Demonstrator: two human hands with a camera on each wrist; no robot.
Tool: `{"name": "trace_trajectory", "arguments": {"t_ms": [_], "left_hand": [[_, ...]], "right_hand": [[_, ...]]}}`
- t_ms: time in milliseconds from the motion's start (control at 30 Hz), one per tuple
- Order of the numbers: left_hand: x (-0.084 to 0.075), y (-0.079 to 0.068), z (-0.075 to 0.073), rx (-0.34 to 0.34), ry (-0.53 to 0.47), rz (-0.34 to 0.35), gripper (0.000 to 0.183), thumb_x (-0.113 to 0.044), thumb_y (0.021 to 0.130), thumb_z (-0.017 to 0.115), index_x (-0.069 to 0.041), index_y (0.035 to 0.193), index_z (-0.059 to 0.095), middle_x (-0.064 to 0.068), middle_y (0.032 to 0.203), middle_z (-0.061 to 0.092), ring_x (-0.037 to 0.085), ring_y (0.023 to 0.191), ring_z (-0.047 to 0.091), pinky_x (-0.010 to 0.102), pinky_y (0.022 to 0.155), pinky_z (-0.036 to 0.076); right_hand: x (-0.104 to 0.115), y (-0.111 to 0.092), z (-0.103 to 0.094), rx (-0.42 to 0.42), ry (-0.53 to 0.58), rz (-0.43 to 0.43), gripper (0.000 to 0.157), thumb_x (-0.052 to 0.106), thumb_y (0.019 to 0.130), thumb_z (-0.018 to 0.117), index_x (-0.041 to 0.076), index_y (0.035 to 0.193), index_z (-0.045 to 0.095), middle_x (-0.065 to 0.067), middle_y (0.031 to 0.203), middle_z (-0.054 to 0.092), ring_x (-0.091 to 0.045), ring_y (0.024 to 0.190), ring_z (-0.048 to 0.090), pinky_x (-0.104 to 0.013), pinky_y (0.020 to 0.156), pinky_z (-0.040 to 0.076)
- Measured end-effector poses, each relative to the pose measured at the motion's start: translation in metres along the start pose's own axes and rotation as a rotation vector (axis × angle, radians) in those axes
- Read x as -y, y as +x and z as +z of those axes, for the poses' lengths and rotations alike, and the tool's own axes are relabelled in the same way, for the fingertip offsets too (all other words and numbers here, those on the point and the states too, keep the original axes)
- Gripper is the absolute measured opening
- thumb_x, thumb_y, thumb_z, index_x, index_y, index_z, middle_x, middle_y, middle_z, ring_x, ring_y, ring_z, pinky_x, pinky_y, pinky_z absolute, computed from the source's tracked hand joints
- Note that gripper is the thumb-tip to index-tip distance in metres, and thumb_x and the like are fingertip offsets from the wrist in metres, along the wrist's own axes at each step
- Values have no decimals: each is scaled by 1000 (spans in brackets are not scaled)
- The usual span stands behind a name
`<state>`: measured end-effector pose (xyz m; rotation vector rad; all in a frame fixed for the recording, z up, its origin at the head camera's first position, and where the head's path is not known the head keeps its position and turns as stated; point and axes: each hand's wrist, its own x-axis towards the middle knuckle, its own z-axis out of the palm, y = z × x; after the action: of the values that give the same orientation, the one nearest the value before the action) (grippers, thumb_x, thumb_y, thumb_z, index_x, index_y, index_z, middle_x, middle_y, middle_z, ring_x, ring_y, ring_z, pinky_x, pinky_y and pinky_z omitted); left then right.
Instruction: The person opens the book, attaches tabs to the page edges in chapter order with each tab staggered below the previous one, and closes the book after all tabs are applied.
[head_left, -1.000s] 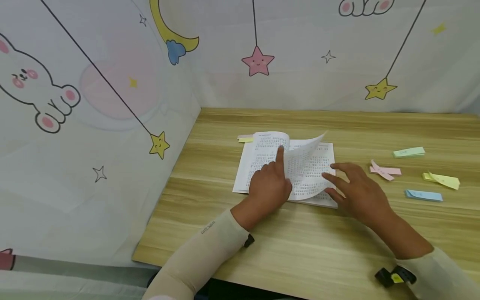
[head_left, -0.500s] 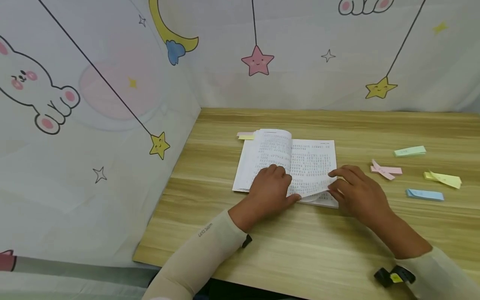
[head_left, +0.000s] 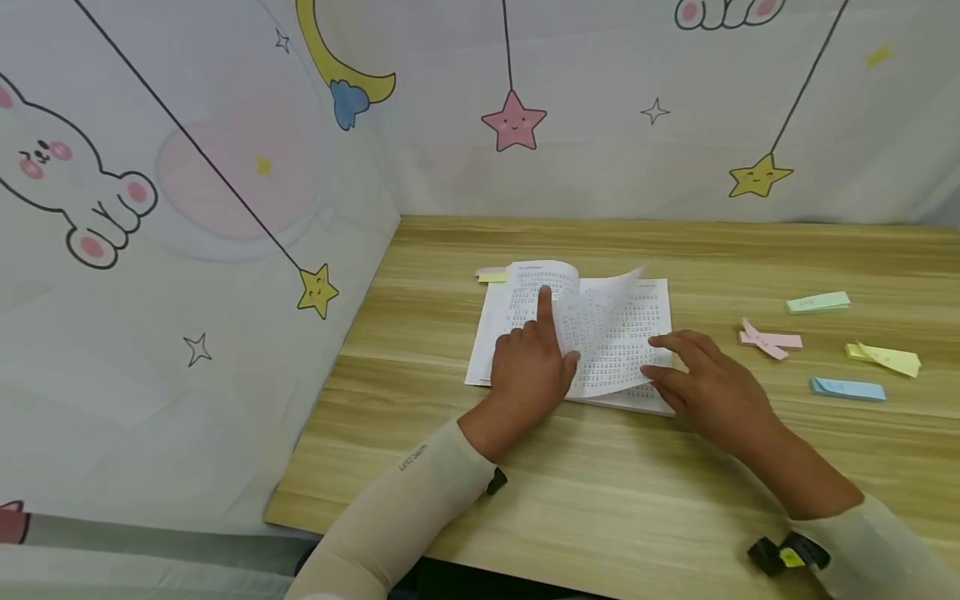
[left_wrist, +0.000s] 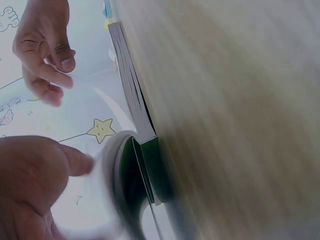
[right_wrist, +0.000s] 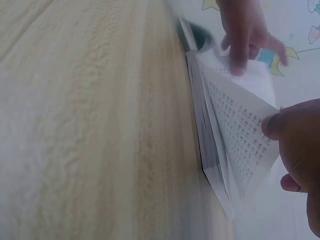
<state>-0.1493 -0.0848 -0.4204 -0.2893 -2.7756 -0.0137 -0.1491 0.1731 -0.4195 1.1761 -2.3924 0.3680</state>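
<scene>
A thick book [head_left: 623, 365] with printed text lies open on the table. My left hand [head_left: 529, 362] lies over its left page, index finger stretched out along the print and the other fingers bent. My right hand [head_left: 712, 379] is at the right-hand edge, where it pinches a page [right_wrist: 242, 125] between thumb and fingers. That page is lifted and curls up at its far corner. In the right wrist view the thumb [right_wrist: 274, 126] overlaps the printed side. Green cover [left_wrist: 155, 165] shows at the spine in the left wrist view, below my blurred left hand.
Yellow and pink tabs [head_left: 492, 277] stick out at the book's top left. To the right on the wooden table [head_left: 645, 492] lie paper strips: green [head_left: 817, 303], pink [head_left: 770, 340], yellow [head_left: 883, 360] and blue [head_left: 847, 389]. A cartoon-printed cloth [head_left: 585, 175] hangs behind and at the left.
Half a second ago my left hand lay flatter and nearer the fold; now its index finger points up the left page. Another page has risen at the right and curls leftward.
</scene>
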Motion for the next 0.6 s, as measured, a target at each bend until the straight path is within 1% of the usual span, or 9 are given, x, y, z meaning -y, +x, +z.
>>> {"name": "trace_trajectory", "arguments": {"t_ms": [67, 133, 167, 233, 300, 367, 433, 533, 600], "left_hand": [[2, 1, -1, -22, 23, 12, 93, -36, 83, 65, -14, 151, 4, 25, 137, 38, 42, 124, 38, 50, 97, 35], [3, 1, -2, -17, 42, 103, 84, -26, 81, 68, -23, 150, 20, 22, 151, 15, 43, 137, 10, 55, 106, 17], [4, 1, -3, -2, 46, 170, 73, -22, 83, 67, -24, 146, 31, 17, 152, 16, 41, 139, 7, 55, 107, 14], [3, 1, -5, 40, 20, 296, 49, -22, 85, 65, -24, 132, 51, 8, 145, 36, 33, 137, 21, 48, 108, 17], [1, -1, -6, 101, -18, 366, 30, -39, 88, 61, -21, 112, 62, 1, 126, 53, 25, 126, 40, 42, 104, 28], [-1, -2, -7, 159, -38, 360, 42, -57, 87, 53, -19, 103, 62, -5, 107, 57, 19, 108, 50, 37, 94, 38], [-2, -2, -6, 204, -26, 312, 55, -69, 81, 50, -18, 98, 60, -5, 98, 54, 17, 96, 49, 36, 83, 41], [-3, -2, -6, 214, 16, 234, 49, -64, 82, 55, -17, 96, 58, -3, 93, 52, 18, 86, 49, 35, 69, 43], [-3, -1, -6, 191, 18, 172, 43, -54, 85, 57, -14, 101, 56, -1, 89, 53, 19, 80, 52, 35, 63, 43]], "right_hand": [[-1, 0, 0, 32, 6, -8, 22, 18, 82, 71, 7, 101, 72, -13, 121, 53, -34, 116, 45, -42, 85, 45], [-1, 0, 0, 34, -4, -7, 28, 7, 69, 79, 6, 96, 73, -11, 118, 55, -33, 114, 46, -40, 85, 44], [-1, 0, 0, 25, -14, -10, 28, 6, 67, 80, 6, 95, 73, -11, 116, 55, -32, 112, 46, -39, 84, 45], [0, 2, 0, -15, -15, -19, 26, 6, 68, 79, 5, 93, 73, -10, 113, 56, -33, 110, 48, -40, 83, 45], [1, 4, 1, -78, -10, -30, 21, 8, 72, 75, 6, 92, 73, -10, 111, 58, -34, 108, 50, -40, 78, 47], [3, 6, 3, -157, 10, -25, 14, 14, 80, 68, 7, 91, 71, -10, 109, 59, -34, 106, 52, -42, 75, 47], [6, 7, 5, -211, 31, 4, 21, 26, 89, 59, 8, 87, 68, -10, 107, 59, -33, 103, 53, -41, 70, 47], [11, 7, 8, -218, 18, 89, 42, 45, 95, 47, 8, 80, 59, -9, 100, 58, -29, 93, 54, -38, 60, 47], [13, 5, 9, -151, 14, 168, 44, 52, 91, 51, 11, 77, 54, -6, 92, 56, -24, 84, 53, -34, 52, 44]]}}
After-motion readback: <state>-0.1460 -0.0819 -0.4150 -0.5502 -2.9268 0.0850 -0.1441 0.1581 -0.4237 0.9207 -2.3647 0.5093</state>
